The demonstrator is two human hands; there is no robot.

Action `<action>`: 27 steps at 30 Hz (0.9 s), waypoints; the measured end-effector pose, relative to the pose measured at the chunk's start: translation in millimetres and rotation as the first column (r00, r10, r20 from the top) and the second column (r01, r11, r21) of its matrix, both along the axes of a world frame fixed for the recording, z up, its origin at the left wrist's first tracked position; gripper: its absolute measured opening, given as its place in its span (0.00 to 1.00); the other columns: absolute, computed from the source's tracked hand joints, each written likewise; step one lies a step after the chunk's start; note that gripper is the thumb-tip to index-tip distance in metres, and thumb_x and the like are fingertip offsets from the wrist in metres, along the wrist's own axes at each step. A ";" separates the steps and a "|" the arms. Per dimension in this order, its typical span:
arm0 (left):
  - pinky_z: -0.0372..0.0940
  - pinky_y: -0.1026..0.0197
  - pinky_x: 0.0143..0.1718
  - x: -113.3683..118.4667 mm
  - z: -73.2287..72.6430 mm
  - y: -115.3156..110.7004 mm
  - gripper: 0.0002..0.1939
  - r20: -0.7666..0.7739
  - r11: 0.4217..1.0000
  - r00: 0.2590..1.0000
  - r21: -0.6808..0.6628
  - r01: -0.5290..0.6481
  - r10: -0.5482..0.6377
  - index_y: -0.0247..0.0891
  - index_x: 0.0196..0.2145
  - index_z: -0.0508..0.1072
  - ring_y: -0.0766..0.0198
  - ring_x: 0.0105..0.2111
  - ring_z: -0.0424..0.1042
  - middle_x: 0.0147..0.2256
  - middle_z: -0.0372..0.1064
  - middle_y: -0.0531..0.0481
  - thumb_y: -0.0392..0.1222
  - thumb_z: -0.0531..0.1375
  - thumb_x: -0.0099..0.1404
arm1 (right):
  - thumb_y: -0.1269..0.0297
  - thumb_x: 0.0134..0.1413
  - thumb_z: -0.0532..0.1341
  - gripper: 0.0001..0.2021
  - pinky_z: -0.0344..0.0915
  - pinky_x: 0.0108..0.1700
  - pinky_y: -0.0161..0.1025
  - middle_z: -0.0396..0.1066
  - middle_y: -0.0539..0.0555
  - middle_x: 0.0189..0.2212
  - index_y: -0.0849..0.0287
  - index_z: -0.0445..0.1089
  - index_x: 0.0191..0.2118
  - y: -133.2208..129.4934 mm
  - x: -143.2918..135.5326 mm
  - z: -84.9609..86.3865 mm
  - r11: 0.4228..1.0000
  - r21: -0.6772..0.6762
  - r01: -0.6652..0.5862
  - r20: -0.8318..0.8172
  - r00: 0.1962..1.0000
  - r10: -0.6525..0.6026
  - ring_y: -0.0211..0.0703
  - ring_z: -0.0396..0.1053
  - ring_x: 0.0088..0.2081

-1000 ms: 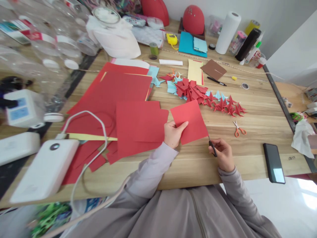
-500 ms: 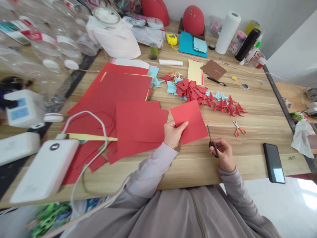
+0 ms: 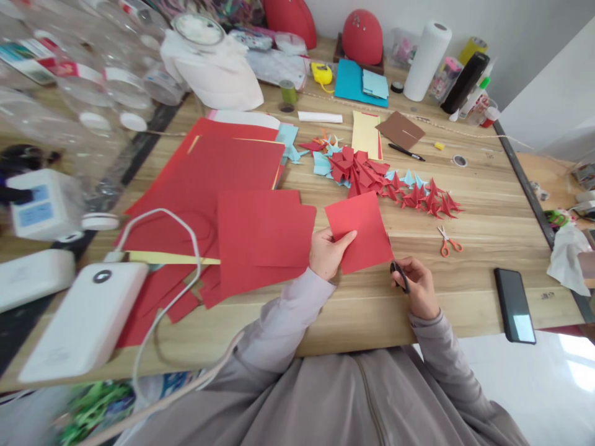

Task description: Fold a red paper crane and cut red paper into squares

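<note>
My left hand pinches a square of red paper at its left side, thumb on top. In my right hand is a pair of dark-handled scissors, fingers closed round the handles. The scissors are at the paper's right edge, near its lower right corner, and most of the blades is hidden by the paper. Left of my left hand lie larger red sheets. Beyond the square is a pile of folded red paper pieces, with some light blue ones among them.
Orange-handled scissors and a phone lie to the right. A black pen and a brown paper piece are farther back. On the left are a white power bank with its cable and several plastic bottles.
The red square has shifted slightly right and down with my left hand. The scissors, whose blade stood visible beside the paper, now meet its right edge.
</note>
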State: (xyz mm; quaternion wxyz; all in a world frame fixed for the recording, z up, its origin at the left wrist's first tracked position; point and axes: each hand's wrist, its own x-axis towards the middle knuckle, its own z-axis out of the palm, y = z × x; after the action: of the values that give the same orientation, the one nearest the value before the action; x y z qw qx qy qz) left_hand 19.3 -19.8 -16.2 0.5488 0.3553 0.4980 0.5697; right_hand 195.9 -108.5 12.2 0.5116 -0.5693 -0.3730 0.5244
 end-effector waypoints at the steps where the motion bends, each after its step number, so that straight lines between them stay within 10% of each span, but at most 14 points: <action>1: 0.69 0.59 0.33 0.0 0.4 -0.1 0.12 0.004 1.000 1.000 0.003 0.001 -0.001 0.36 0.29 0.79 0.60 0.30 0.75 0.32 0.78 0.47 0.44 0.70 0.46 | 0.57 0.37 0.71 0.16 0.64 0.22 0.32 0.69 0.48 0.23 0.58 0.69 0.30 0.1 0.1 -0.2 1.000 0.007 -0.002 0.006 1.000 0.002 0.33 0.64 0.21; 27: 0.69 0.57 0.34 0.6 6.2 0.9 0.11 0.039 0.999 0.999 0.005 -0.032 0.031 0.36 0.27 0.79 0.59 0.30 0.75 0.31 0.77 0.47 0.42 0.70 0.44 | 0.55 0.36 0.72 0.17 0.62 0.22 0.33 0.67 0.47 0.20 0.58 0.70 0.32 1.3 -4.8 -2.1 0.998 0.042 0.039 0.053 0.998 -0.041 0.34 0.63 0.20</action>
State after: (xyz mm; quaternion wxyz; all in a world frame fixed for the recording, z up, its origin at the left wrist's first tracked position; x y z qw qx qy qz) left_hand 19.9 -18.9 -10.0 0.5483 0.3379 0.4913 0.5864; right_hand 191.1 -107.1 10.1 0.5233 -0.5799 -0.3858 0.4909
